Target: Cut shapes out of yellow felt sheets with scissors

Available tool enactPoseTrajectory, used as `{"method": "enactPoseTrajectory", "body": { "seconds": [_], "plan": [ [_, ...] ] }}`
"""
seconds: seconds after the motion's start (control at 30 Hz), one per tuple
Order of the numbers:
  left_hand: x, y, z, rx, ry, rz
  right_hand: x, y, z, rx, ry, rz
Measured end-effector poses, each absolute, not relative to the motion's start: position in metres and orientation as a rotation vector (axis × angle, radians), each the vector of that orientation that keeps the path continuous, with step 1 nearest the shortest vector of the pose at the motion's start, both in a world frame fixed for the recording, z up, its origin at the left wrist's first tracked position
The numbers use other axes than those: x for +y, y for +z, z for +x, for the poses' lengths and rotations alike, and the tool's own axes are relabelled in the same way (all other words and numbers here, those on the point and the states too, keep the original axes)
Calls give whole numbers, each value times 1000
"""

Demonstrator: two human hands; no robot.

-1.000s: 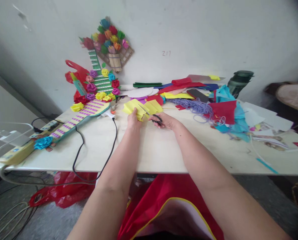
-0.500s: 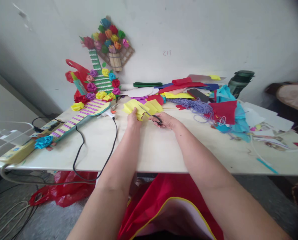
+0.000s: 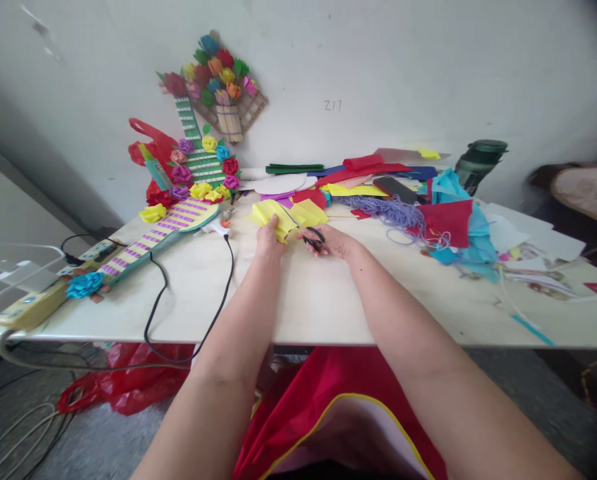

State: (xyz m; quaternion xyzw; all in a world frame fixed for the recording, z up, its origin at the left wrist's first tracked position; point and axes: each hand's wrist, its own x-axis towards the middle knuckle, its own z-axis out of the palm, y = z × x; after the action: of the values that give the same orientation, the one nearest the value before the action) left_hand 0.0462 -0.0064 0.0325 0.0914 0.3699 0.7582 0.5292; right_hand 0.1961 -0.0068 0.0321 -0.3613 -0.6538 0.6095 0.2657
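While both bare forearms reach up from the bottom edge of the frame, a red apron (image 3: pixel 311 383) with a yellow border fills the lower middle between them. A red plastic bag (image 3: pixel 143 387) lies on the floor at lower left.

Past the near edge of the pale table (image 3: pixel 328 300), the two hands sit close together at the centre of the frame. The left hand (image 3: pixel 269 236) is closed on the near side of some yellow paper (image 3: pixel 265 212), thumb on top, so most of the paper lies just beyond its fingers. The right hand (image 3: pixel 332 241) is curled around the black handles of the scissors (image 3: pixel 314 239), whose blades point up and left over the paper, between the hands. How far the blades are parted is too small for me to tell. More yellow sheets (image 3: pixel 311 212) spread just beyond the right hand.

Left of the hands, a black cord (image 3: pixel 224 293) loops over the table, and a guitar-shaped craft (image 3: pixel 161 237) trimmed with paper flowers lies beside it. Right of centre is a tangle of purple yarn (image 3: pixel 391 212), with red and blue scraps next to it. Farther back, a dark bottle (image 3: pixel 478 167) stands at upper right, and a flower ornament (image 3: pixel 228 123) rests against the wall at upper left.
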Motion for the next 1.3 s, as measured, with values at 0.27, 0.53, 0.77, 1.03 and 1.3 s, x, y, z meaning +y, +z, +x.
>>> {"method": "enactPoseTrajectory", "body": {
  "seconds": [0.27,0.53,0.77,1.03,1.3],
  "plan": [
    [-8,35,48,877,1820,223,-7,32,195,-1738,1647,-996],
    [-7,35,46,879,1810,202,-4,29,195,-1745,1613,-974],
    [-6,34,45,869,1822,191,-6,31,194,-1736,1583,-1020],
    [-6,34,45,850,1826,195,-6,29,194,-1758,1614,-980],
    [-11,36,49,832,1820,224,-7,30,196,-1760,1674,-926]
  ]
}}
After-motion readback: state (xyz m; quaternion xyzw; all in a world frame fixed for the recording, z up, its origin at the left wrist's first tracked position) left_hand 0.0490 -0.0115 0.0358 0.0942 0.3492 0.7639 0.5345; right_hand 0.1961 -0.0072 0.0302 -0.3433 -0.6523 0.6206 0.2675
